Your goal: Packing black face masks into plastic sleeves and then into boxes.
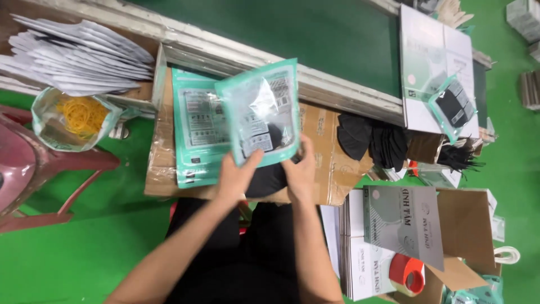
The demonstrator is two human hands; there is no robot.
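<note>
Left hand (235, 179) and right hand (301, 174) both grip teal pouch (260, 112) above teal stack (197, 126)

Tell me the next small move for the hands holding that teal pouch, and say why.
Probably push the black masks fully into the teal pouch. Both the left hand and the right hand grip its lower edge, and dark fabric sticks out below it, so the contents look only partly inside.
</note>
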